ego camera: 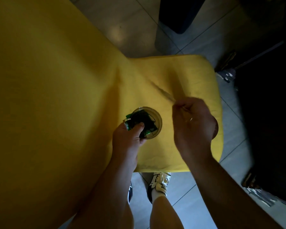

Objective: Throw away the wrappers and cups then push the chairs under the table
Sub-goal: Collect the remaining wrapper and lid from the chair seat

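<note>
Dim, murky light throughout; much blurred. Hard to make out: a thin, pale, streaked object point(162, 93) slanting up and left from the right hand point(194, 125), smeared by blur, possibly a straw or a strip of wrapper, cannot tell which. Right fingers point(182, 105) curled and pinched round its near end, above the yellow cloth point(56, 80) covering the bench. Behind the right hand, a rounded brownish edge point(215, 128), mostly hidden, not identifiable.

Clear plastic cup point(148, 123) upright on the cloth, near the bench's right corner, seen from above. Inside it: crumpled green wrappers point(149, 123), dark and shiny, one piece poking over the left rim. Left hand point(130, 138) gripping the cup at its near-left rim, thumb point(139, 128) dipped inside onto the wrappers, the other left fingers hidden behind the cup wall.

Below the bench edge, pale floor tiles point(180, 204) and a white patterned shoe point(158, 182), a second shoe mostly hidden by the left forearm. Top right, a dark bin-like shape point(178, 15) cut off by the frame; right side lost in shadow.
</note>
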